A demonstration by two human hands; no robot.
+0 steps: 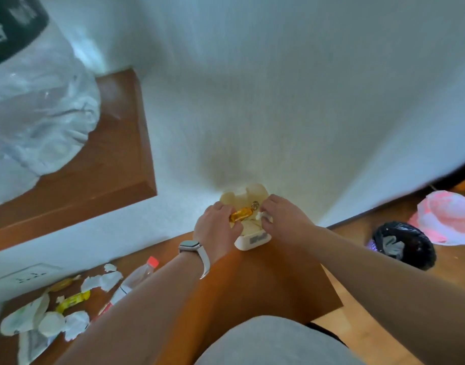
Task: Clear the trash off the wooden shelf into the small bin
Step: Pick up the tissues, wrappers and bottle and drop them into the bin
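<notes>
A small white bin [252, 239] with its lid up stands at the far right end of the wooden shelf [292, 285], against the wall. My left hand [217, 229], a watch on its wrist, holds an orange-yellow wrapper [240, 215] over the bin's opening. My right hand [281, 216] pinches a white paper scrap [260, 216] at the bin's right rim. More trash lies at the shelf's left end: crumpled white tissues [105, 281], yellow wrappers [72, 300] and a clear bottle with a red cap [136, 279].
An upper wooden shelf [115, 159] at the left carries a large clear plastic bag [34, 106]. On the floor to the right stand a bin lined with a black bag [405, 245] and a pink-white plastic bag [447, 217]. A wall socket [26, 276] sits above the trash.
</notes>
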